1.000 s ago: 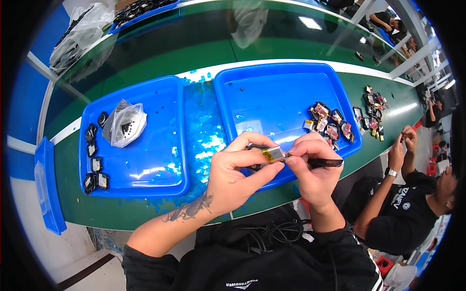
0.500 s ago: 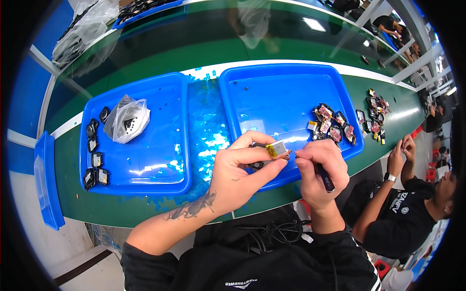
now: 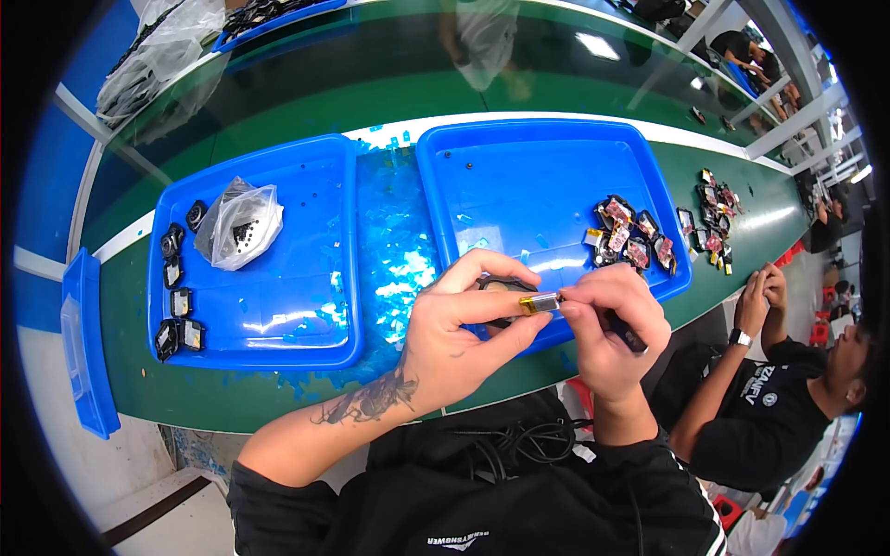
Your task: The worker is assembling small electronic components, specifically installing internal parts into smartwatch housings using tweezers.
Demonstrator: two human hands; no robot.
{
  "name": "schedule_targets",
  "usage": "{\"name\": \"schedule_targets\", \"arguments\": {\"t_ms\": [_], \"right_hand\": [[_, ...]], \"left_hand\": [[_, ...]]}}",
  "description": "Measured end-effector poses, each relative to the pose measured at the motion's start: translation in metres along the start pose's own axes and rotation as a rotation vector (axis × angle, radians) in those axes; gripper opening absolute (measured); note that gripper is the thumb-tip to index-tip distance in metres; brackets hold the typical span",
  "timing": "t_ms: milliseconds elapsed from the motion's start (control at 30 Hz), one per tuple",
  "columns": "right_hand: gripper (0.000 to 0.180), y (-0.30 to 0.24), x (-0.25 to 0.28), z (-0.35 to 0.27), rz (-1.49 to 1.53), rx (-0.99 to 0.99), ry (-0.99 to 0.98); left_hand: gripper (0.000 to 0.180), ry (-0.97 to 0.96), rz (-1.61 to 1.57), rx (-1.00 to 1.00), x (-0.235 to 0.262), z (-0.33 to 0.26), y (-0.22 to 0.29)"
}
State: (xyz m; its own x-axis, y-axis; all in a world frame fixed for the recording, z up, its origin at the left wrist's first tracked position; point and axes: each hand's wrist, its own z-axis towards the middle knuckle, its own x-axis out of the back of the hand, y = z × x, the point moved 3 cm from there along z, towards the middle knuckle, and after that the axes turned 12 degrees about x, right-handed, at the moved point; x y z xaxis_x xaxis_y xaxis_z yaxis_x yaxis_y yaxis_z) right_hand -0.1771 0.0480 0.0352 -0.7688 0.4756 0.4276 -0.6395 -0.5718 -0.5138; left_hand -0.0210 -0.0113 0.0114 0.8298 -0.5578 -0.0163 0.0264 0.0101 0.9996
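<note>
My left hand (image 3: 454,324) is closed round a small round black housing (image 3: 502,284), which it holds over the front edge of the right tray. Between its thumb and fingers a small silver pouch battery (image 3: 542,303) with yellow tape at one end shows edge-on. At the battery's right end, the thumb and forefinger of my right hand (image 3: 614,315) are pinched together; whatever tiny part lies between them is hidden. A dark rod-like tool (image 3: 628,335) is tucked in my right palm, its end sticking out below the fingers.
Several opened black units (image 3: 623,232) lie in the right blue tray (image 3: 547,132); more units (image 3: 709,218) sit on the green table beside it. The left blue tray (image 3: 306,347) holds a clear bag of small black pieces (image 3: 243,232) and several units. A co-worker (image 3: 742,408) sits at right.
The battery has turned from showing its broad face to showing its edge, and more of the round housing shows behind it. My right fingertips have come up to the battery's end.
</note>
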Motion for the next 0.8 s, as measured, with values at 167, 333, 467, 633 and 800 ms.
{"name": "schedule_targets", "arguments": {"t_ms": [167, 333, 467, 633, 800], "right_hand": [[0.01, 0.005, -0.001, -0.005, 0.171, -0.145, 0.01], [0.007, 0.007, -0.003, -0.011, 0.52, -0.478, 0.056], [0.009, 0.013, -0.006, -0.013, 0.808, -0.657, 0.029], [0.01, 0.014, -0.011, -0.015, 1.044, -0.766, 0.051], [0.015, 0.013, -0.01, -0.018, 1.079, -0.822, 0.071]], "left_hand": [[0.021, -0.003, -0.005, -0.035, -0.001, -0.002, -0.001], [0.026, -0.011, 0.081, -0.157, 0.0, -0.002, -0.001], [0.029, -0.018, 0.125, -0.236, -0.001, -0.002, -0.003], [0.026, -0.02, 0.117, -0.214, -0.001, -0.002, 0.0], [0.025, -0.015, 0.085, -0.105, -0.002, -0.002, 0.003]]}}
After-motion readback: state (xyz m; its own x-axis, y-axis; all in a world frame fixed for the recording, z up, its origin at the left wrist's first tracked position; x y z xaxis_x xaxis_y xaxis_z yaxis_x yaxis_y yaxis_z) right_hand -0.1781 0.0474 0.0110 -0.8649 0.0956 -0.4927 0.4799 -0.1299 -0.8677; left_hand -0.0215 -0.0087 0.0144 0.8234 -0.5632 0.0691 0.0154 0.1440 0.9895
